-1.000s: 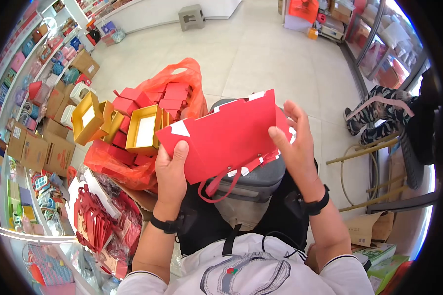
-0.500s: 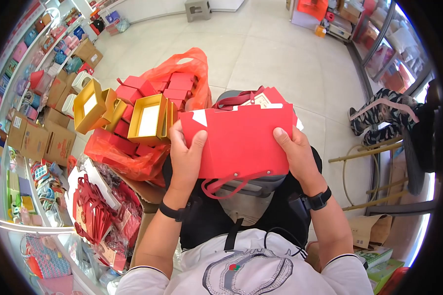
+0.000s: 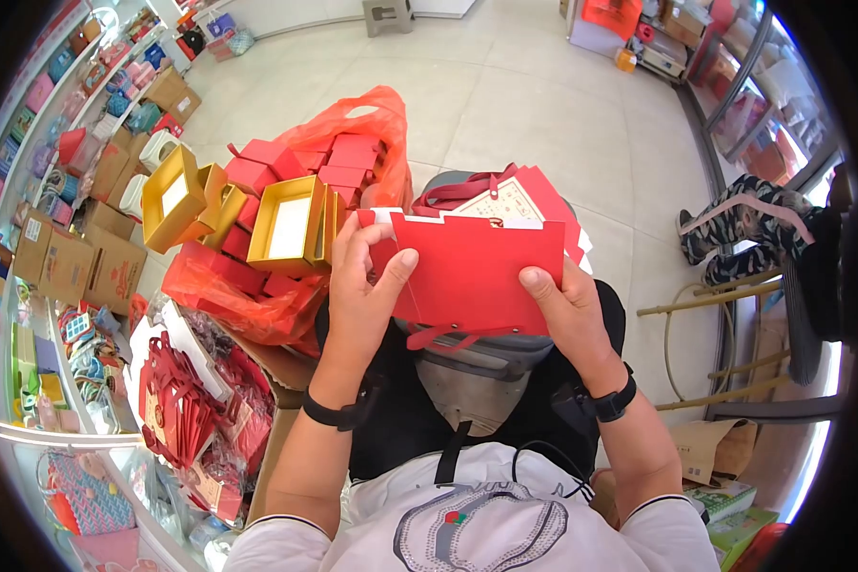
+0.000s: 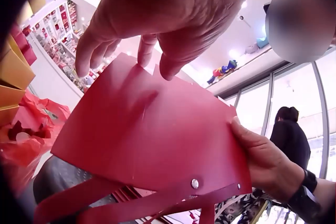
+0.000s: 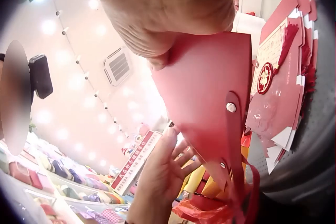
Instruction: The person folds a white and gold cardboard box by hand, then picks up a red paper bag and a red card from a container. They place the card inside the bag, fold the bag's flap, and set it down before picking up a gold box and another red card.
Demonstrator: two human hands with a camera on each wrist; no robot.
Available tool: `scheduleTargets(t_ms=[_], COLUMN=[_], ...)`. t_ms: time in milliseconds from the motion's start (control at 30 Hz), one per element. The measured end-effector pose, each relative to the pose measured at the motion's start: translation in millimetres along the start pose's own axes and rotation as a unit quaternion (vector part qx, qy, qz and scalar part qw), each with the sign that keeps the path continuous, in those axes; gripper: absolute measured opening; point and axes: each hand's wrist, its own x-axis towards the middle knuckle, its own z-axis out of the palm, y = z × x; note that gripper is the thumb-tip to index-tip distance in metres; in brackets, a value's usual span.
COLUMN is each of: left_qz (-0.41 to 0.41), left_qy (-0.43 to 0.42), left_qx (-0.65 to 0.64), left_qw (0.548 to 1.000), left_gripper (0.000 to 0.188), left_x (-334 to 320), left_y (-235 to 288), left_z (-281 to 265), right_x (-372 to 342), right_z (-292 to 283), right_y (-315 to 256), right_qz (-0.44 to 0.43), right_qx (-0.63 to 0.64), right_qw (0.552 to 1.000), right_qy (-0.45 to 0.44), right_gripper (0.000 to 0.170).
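Note:
A flat red card piece [image 3: 481, 272], with a red strap fixed by rivets along its lower edge, is held up between both hands. The right hand [image 3: 567, 310] grips its right edge, thumb on the near face. At the upper left corner is the left hand [image 3: 367, 281], its thumb and bent fingers at the edge; in the left wrist view the left hand [image 4: 168, 19] has its fingertips at the top edge. Behind the piece, more red pieces with a cream printed panel [image 3: 505, 202] and tassel lie on a grey stool [image 3: 481, 357].
At the left, an orange-red plastic bag [image 3: 381, 119] holds red boxes and gold open boxes [image 3: 286, 229]. A carton below it contains red folded pieces [image 3: 176, 405]. Shelves of goods line the left; a metal rack [image 3: 715, 303] and a person's patterned legs are at the right.
The red piece, first tilted and mostly by the left hand, is now level. The right hand has moved from apart to gripping its right edge. The left fingers have shifted at the upper left corner.

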Motion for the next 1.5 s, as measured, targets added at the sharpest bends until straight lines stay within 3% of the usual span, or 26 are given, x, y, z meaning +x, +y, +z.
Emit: scheduleTargets(t_ms=[67,167,267,467,567,700,833,967,1100,1200,1300,1400,1500], left_qz=[-0.017,-0.125,-0.044,0.007,-0.003,-0.022,-0.110,-0.066,-0.096,-0.099,-0.103,-0.105,-0.108], left_qy=[-0.035,-0.056,0.014,-0.060,-0.059,0.005,-0.088,-0.099,-0.086,-0.081,-0.081,-0.074,-0.067], left_qx=[-0.079,-0.239,-0.223,-0.311,-0.372,-0.352,-0.292,-0.171,-0.242,-0.277,-0.309,-0.328,-0.334], left_qw=[0.996,0.961,0.974,0.949,0.926,0.936,0.946,0.978,0.962,0.952,0.942,0.936,0.934], left_gripper=[0.042,0.031,0.029,0.023,0.031,0.070,0.069,0.063,0.048,0.044,0.043,0.044,0.044], left_x=[3,3,-3,-10,-12,-13,-22,-35,-25,-20,-19,-20,-20], left_y=[-13,-8,0,21,16,23,20,0,9,8,7,4,-4], left_z=[1,0,6,-2,8,22,20,24,7,6,9,15,19], right_x=[0,3,7,12,14,14,10,9,9,9,9,6,7], right_z=[2,4,3,-2,2,3,0,-8,-25,-33,-37,-30,-26], right_y=[1,4,1,-6,-2,6,17,23,11,-3,13,9,22], right_qz=[-0.010,-0.022,-0.043,-0.026,-0.002,0.021,0.023,0.019,0.046,0.117,0.122,0.094,0.048], right_qx=[-0.001,-0.002,-0.038,0.038,0.054,0.082,0.067,0.073,0.128,0.068,0.010,0.056,0.006], right_qw=[1.000,1.000,0.998,0.999,0.998,0.995,0.994,0.994,0.991,0.989,0.992,0.994,0.997], right_qy=[0.003,0.003,0.009,0.011,0.025,0.056,0.081,0.077,0.013,-0.053,-0.020,0.024,0.056], right_gripper=[0.044,0.049,0.062,0.076,0.077,0.076,0.072,0.074,0.078,0.086,0.073,0.067,0.062])
